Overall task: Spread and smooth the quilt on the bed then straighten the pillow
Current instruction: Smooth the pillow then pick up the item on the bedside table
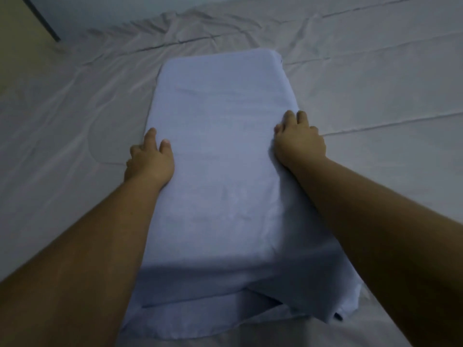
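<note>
A: where r the fingers?
B: curled on long edges of the pillow [215, 146], gripping it: left hand [149, 157] on its left side, right hand [299, 144] on its right.
A: progress?
B: quilt [375, 83] under pillow looks spread, some creases past its far end. Pillow's prob mid-straighten.

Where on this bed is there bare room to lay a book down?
Bare quilt lies left of the pillow. A wider, flatter stretch lies to its right, and the strip beyond its far end is wrinkled. The middle is crowded: the left hand and right hand hold the pillow's sides.
</note>
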The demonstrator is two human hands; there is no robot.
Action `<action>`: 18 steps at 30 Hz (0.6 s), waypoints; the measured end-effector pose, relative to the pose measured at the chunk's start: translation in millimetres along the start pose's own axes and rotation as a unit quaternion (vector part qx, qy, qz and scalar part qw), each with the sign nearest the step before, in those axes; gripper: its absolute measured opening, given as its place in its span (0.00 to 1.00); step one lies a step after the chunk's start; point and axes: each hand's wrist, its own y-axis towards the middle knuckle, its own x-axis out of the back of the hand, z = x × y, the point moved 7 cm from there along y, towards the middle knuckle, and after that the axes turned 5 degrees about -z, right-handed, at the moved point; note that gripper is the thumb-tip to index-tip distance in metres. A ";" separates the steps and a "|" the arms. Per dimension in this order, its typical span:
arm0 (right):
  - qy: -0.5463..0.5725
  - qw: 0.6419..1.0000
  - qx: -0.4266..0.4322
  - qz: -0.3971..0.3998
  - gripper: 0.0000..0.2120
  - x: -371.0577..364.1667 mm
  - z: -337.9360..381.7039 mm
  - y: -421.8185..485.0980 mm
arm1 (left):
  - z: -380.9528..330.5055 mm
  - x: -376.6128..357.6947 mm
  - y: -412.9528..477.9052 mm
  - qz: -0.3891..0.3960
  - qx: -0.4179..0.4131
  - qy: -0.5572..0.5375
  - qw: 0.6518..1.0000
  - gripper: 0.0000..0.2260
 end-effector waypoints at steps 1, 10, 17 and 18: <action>0.002 1.000 -0.009 -0.010 0.20 -4.9 -1.1 -1.2 | 2.3 -5.1 0.6 -0.003 0.007 -0.006 1.000 0.24; 0.068 0.995 -0.065 -0.023 0.17 -19.2 -9.2 -1.8 | -0.3 -11.5 -2.1 -0.102 -0.027 -0.073 0.992 0.18; 0.073 0.997 -0.005 -0.039 0.12 -8.6 -3.6 -5.8 | -2.9 -2.7 -6.1 -0.106 -0.045 -0.091 0.989 0.19; 0.070 0.997 0.007 -0.039 0.12 -4.3 -2.6 -7.3 | -3.4 1.5 -9.5 -0.107 -0.051 -0.103 0.988 0.18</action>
